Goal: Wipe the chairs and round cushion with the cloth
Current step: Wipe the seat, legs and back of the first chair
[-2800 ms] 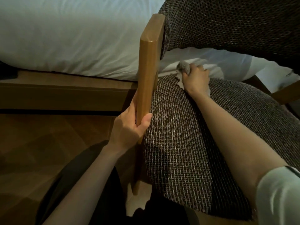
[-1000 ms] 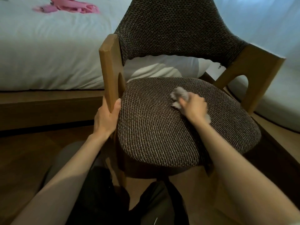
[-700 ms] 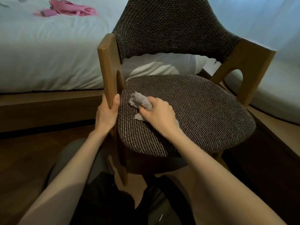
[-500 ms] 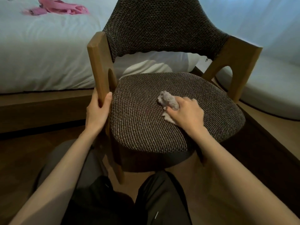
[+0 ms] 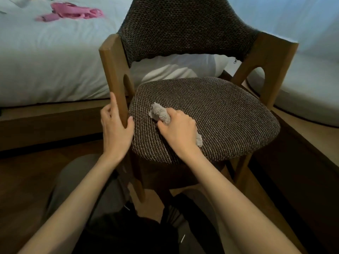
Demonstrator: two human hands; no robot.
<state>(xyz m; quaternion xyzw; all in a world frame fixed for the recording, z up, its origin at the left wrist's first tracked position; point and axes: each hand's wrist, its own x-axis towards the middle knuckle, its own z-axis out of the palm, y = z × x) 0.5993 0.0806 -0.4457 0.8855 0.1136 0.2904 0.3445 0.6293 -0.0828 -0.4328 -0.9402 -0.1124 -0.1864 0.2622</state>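
Observation:
A wooden chair with a dark woven backrest and a round woven seat cushion stands in front of me. My right hand grips a crumpled grey cloth and presses it on the left part of the seat. The cloth sticks out past my fingers at the upper left and under my palm at the right. My left hand grips the chair's left wooden upright, thumb on its inner side.
A bed with white bedding runs behind the chair on a low wooden base. A pink garment lies on the bed. A pale rounded cushion sits at the right. My knees are below the seat's front edge.
My right hand has swept the cloth back left across the seat from the middle. The view pulled back from the earliest frame. My left hand stays on the upright.

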